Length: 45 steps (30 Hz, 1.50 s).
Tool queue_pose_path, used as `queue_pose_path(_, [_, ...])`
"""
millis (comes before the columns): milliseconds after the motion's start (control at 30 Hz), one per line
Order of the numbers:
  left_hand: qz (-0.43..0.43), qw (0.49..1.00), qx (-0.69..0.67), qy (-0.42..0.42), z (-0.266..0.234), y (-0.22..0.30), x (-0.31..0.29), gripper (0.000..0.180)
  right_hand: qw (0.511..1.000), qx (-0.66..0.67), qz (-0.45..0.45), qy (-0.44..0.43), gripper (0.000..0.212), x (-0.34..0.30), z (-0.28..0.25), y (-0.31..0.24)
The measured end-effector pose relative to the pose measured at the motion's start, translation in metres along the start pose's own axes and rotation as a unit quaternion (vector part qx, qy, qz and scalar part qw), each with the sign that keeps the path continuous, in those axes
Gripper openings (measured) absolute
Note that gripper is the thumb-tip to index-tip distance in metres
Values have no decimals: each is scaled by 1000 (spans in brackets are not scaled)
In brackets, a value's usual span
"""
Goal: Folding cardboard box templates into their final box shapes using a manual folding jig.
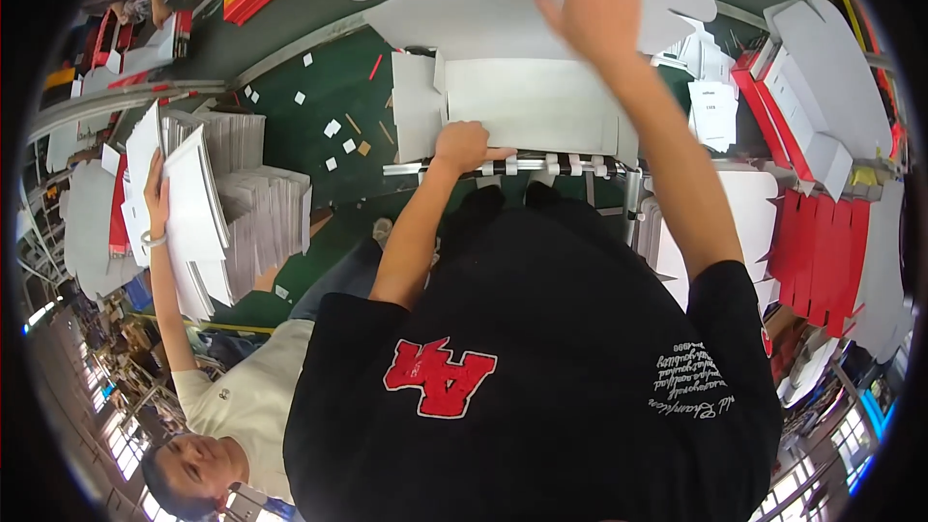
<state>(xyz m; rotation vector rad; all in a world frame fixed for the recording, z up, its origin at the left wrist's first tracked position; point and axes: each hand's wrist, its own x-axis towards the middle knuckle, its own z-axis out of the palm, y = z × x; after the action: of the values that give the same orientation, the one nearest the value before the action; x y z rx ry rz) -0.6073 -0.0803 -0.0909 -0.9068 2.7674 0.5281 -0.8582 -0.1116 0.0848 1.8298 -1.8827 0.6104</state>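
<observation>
In front of me lies a white cardboard box (pixel 532 101) with its lid (pixel 474 0) raised at the far side. The box's left side flap (pixel 416 106) stands out to the left. My left hand (pixel 464 146) is at the near edge, fingers curled on the near wall and one digit stretched to the right along it. My right hand (pixel 597 10) reaches far across, slightly blurred, over the right part of the lid. Its thumb is spread from the fingers, whose tips run out of the picture. Whether it touches the lid I cannot tell.
Small white scraps (pixel 333 127) litter the green table (pixel 319 174). A metal rail (pixel 527 165) runs along its near edge. Left, a co-worker's hand (pixel 157 193) holds white sheets beside stacked folded cardboard (pixel 261 222). Red-and-white boxes (pixel 773 101) and red cardboard (pixel 817 256) lie right.
</observation>
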Motion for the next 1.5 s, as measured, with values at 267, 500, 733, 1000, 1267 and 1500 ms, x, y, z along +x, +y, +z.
queue_pose_path(267, [19, 1000, -5, 21, -2, -1, -4, 64, 981, 31, -63, -179, 32, 9, -33, 15])
queue_pose_path(500, [-207, 891, 33, 402, -70, 23, -47, 90, 991, 19, 8, -133, 16, -46, -56, -15])
queue_pose_path(733, [-225, 931, -218, 189, -67, -21, -45, 63, 982, 73, -5, 175, 58, -58, -45, -2])
queue_pose_path(1000, [-16, 955, -287, 79, -101, 12, -37, 125, 742, 473, 401, -255, 112, -247, -30, 74])
queue_pose_path(1267, [-45, 990, -123, 45, -81, -23, -52, 122, 843, 345, 204, -358, 105, -248, -32, 63])
queue_pose_path(1500, [-4, 998, 46, 43, -54, -6, -39, 111, 853, 300, 141, -404, 107, -223, -20, 59])
